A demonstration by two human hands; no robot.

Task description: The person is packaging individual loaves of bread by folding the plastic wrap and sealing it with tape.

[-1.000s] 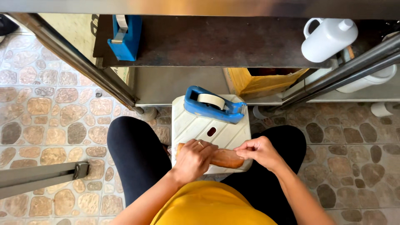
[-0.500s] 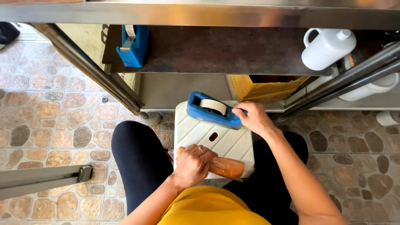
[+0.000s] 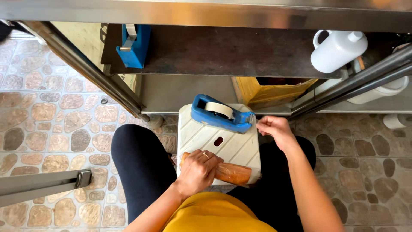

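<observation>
Bread roll (image 3: 231, 173) half hidden under left hand's (image 3: 198, 171) closed grip, right hand (image 3: 274, 128) pinched by tape dispenser (image 3: 221, 113)

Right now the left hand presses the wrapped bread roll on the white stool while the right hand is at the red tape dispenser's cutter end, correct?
Not quite: the tape dispenser is blue, not red, as the head view shows. The left hand does press the wrapped bread roll on the white stool, and the right hand is at the cutter end.

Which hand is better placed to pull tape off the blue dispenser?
Right. The right hand is at the cutter end of the blue tape dispenser, while the left hand presses the wrapped loaf.
</observation>
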